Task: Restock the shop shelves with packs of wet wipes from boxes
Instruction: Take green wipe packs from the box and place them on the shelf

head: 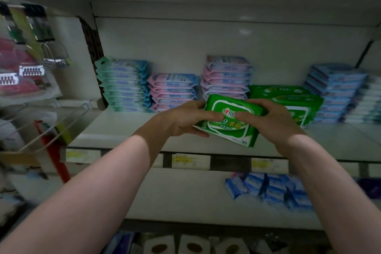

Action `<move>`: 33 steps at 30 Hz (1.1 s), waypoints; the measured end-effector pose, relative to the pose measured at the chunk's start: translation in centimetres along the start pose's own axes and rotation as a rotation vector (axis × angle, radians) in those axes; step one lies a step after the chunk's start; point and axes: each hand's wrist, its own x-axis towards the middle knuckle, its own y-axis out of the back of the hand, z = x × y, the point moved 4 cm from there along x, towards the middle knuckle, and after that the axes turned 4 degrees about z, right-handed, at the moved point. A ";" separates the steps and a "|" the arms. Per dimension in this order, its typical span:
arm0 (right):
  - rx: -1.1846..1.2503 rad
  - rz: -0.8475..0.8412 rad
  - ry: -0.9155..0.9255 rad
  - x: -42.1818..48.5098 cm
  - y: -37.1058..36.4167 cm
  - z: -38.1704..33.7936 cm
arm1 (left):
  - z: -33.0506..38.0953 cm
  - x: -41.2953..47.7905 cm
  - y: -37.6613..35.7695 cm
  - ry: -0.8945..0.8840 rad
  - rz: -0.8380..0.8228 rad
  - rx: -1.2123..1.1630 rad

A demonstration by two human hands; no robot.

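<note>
Head view has the left hand (185,118) and right hand (275,122), each grip clamped on one end of the green pack (227,129), long axis crosswise, just front-left of the shelf's (123,126) green stack (288,97), the right hand nearer.

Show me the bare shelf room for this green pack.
Bare shelf lies before the teal stack and low pink stack, left of the held green pack. A smaller strip fronts the blue stack. The back row is crowded, stacks side by side.
</note>
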 end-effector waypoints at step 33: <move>0.075 -0.283 0.366 -7.7 -0.6 -20.3 | 13.5 -18.3 7.0 -0.349 0.123 0.158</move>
